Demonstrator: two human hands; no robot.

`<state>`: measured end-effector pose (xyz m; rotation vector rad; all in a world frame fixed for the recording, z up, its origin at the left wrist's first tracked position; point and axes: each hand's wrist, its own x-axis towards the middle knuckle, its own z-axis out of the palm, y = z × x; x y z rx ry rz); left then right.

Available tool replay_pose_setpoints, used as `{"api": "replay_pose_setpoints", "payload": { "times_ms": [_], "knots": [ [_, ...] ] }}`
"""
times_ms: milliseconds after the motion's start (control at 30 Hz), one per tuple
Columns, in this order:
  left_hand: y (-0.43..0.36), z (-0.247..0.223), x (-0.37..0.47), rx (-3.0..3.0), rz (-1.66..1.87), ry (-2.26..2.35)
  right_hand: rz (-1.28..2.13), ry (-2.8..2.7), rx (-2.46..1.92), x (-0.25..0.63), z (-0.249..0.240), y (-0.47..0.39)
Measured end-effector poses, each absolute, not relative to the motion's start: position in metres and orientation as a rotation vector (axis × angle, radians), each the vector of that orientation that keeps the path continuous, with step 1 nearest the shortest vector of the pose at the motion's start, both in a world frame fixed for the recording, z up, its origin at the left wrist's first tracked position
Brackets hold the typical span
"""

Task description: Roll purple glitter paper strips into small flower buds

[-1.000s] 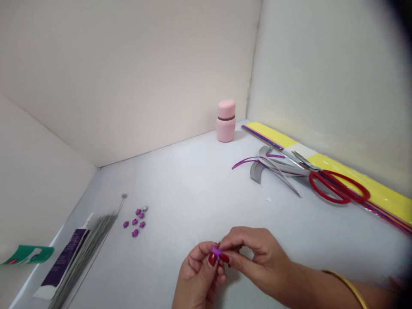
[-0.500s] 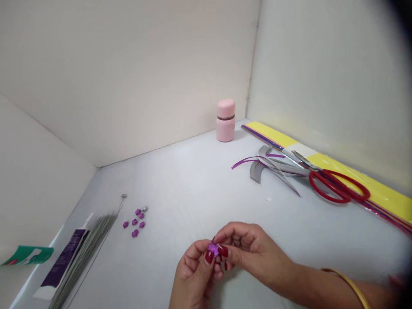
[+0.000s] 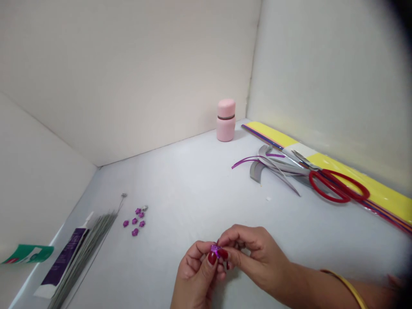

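Note:
Between my fingertips, low in the middle of the head view, is a small shiny purple paper star [image 3: 215, 249]. My left hand [image 3: 198, 270] pinches it from the left with thumb and forefinger. From the other side my right hand [image 3: 254, 251] closes thumb and forefinger on its right edge, hiding part of it. Several finished-looking purple stars [image 3: 134, 221] lie loosely grouped to the left on the table, with a silver star [image 3: 144, 208] beside them. Another silver star [image 3: 124, 195] sits at the end of a thin wire.
A bundle of thin wires [image 3: 85, 253] and a purple glue tube [image 3: 66, 257] lie at left. Red-handled scissors [image 3: 334, 189] rest on yellow-backed paper strips [image 3: 363, 176] at right, near loose grey strips [image 3: 277, 167]. A pink flask [image 3: 225, 122] stands at the back.
Both hands have shifted slightly to the right with the purple star. My right thumb now covers more of the star. The things on the table lie as before.

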<state>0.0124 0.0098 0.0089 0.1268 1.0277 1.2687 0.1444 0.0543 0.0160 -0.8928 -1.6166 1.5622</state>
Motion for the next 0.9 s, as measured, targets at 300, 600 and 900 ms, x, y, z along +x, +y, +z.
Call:
{"api": "replay_pose_setpoints", "payload": {
  "times_ms": [300, 600, 900],
  "knots": [
    [0.011, 0.012, 0.006, -0.014, 1.200, 0.943, 1.236, -1.888, -0.850, 0.148, 0.022, 0.062],
    [0.011, 0.014, 0.010, 0.043, 1.194, 1.018, 1.984, -1.245, -0.908, 0.143, 0.023, 0.062],
    [0.011, 0.013, 0.010, 0.039, 1.223, 0.992, 1.571, -1.721, -0.876, 0.149, 0.025, 0.068]
  ]
}}
